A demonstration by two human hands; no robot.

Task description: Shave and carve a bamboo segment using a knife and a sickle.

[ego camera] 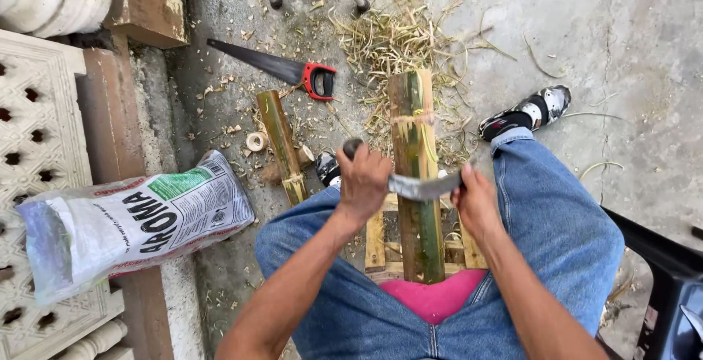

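From the head camera, a seated person in blue jeans leans over a long green-and-brown bamboo pole (416,184) that runs from between the knees out toward twelve o'clock, resting on a small pale wooden frame (376,239). A flat grey metal blade (423,186) lies crosswise on the pole. The left hand (364,178) has its grip clamped around the blade's dark rounded handle at the nine o'clock side of the pole; the right hand (474,200) grips the blade's far end at three o'clock, fingers closed on it.

At about ten o'clock from the hands, a shorter green bamboo piece (282,144) lies on the grey concrete floor (586,30), with a black handsaw with a red handle (282,68) beyond it. A heap of pale bamboo shavings (392,38) is spread at twelve o'clock around the pole's far end. At nine o'clock a white printed plastic sack (128,221) rests on a ledge.
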